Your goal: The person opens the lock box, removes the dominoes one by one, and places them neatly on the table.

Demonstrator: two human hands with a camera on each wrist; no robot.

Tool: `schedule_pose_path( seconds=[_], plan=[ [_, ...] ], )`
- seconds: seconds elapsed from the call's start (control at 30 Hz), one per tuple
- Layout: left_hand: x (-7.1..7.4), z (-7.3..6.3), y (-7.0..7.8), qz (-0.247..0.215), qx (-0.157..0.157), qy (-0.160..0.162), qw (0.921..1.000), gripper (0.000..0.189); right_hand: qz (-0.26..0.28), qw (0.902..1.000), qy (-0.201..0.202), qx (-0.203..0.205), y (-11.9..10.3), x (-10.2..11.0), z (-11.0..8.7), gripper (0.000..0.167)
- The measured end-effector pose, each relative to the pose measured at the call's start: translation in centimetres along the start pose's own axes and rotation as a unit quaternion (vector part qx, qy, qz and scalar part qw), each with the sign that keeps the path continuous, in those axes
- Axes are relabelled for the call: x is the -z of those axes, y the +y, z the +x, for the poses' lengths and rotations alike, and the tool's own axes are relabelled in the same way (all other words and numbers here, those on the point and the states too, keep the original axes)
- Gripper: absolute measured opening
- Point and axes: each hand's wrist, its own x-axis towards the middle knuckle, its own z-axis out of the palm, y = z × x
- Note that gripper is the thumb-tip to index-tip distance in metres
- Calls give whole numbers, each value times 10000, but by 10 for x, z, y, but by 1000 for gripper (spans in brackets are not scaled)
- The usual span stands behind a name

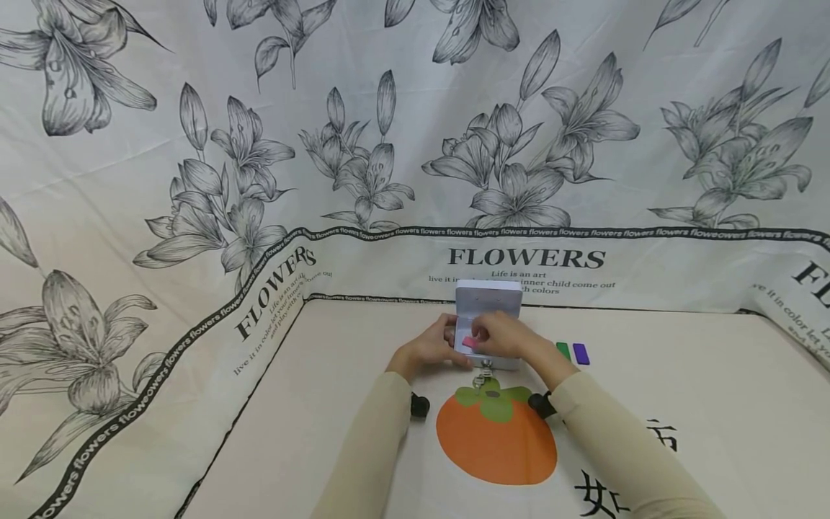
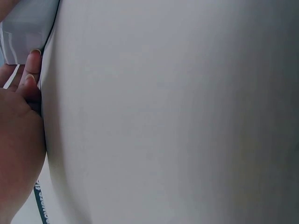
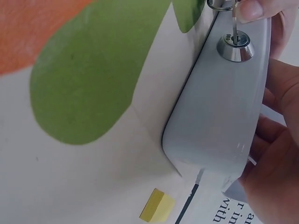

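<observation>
A small white metal box (image 1: pixel 506 362) stands with its lid raised, a key in the lock (image 3: pixel 236 49) on its front. My left hand (image 1: pixel 431 342) grips the box's left side, its thumb at the front near the key. Over the open box my right hand (image 1: pixel 502 335) has curled fingers, pinching a small pink block (image 1: pixel 469 342) at their tips. In the left wrist view part of my left hand (image 2: pixel 21 126) shows against the box's wall (image 2: pixel 23 37). The box's inside is mostly hidden by my right hand.
Right of the box lie a green block (image 1: pixel 563 352) and a purple block (image 1: pixel 581 354). A yellow block (image 3: pixel 156 205) shows in the right wrist view. The cloth has a printed orange persimmon (image 1: pixel 496 447); a flowered curtain (image 1: pixel 363 267) rises behind.
</observation>
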Motion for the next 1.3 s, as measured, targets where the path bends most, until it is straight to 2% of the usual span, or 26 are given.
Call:
schedule_pose_path(
  seconds=[0.13, 0.3, 0.6, 0.83, 1.03, 1.3],
  plan=[
    [0, 1, 0, -4, -49, -25, 10000, 92, 246, 9995, -121, 179, 1, 1, 1, 30],
    [-1, 1, -1, -19, -50, -51, 10000, 91, 450, 9977, -377, 345, 3, 0, 3, 38],
    [-4, 0, 0, -168, -31, -64, 9998, 91, 400, 9968, -587, 359, 8, -5, 8, 36],
    [-5, -2, 1, -148, -49, -19, 9999, 91, 416, 9973, -578, 198, 4, -9, 8, 34],
    [-5, -3, 2, -125, -28, 15, 9999, 90, 451, 9975, -501, 220, 4, -11, 9, 29],
    [-2, -1, 2, -4, 29, 48, 10000, 93, 714, 9972, 32, 240, 1, -5, 2, 38]
  ],
)
